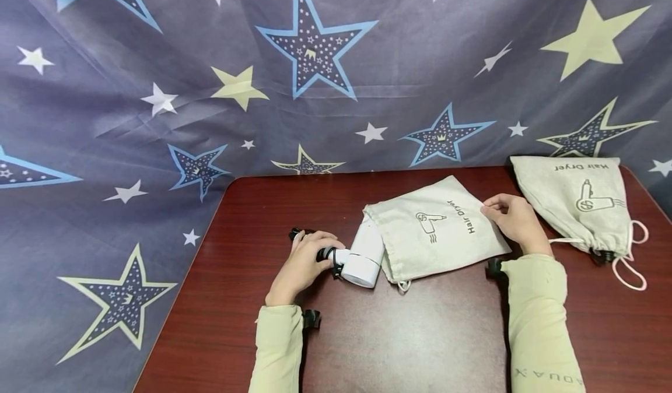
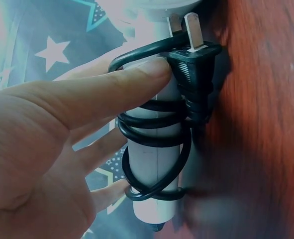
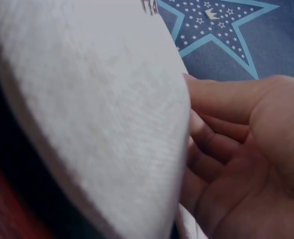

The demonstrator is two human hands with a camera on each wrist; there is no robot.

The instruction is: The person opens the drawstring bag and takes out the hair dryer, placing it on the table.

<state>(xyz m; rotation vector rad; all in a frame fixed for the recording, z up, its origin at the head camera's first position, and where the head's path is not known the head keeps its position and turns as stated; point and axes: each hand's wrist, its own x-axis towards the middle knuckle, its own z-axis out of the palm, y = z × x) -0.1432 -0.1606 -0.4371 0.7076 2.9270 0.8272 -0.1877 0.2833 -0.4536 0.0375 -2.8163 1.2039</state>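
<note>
A white hair dryer [image 1: 363,263] lies partly under the mouth end of a cream cloth bag [image 1: 436,253] printed "Hair Dryer". My left hand [image 1: 307,262] grips the dryer's handle [image 2: 154,159], thumb on one side and fingers behind it. Black cord [image 2: 151,137] is wound round that handle, and its two-pin plug [image 2: 194,64] sticks up beside the thumb. At the bag's closed bottom edge, my right hand [image 1: 517,221] pinches the cloth between thumb and fingers. In the right wrist view the cloth [image 3: 102,109] bulges up in front of the fingers.
A second "Hair Dryer" bag [image 1: 564,200] lies at the back right of the reddish-brown table [image 1: 210,323], its white drawstring [image 1: 632,273] loose and something black at its mouth. Behind the table hangs a star-patterned curtain [image 1: 367,113].
</note>
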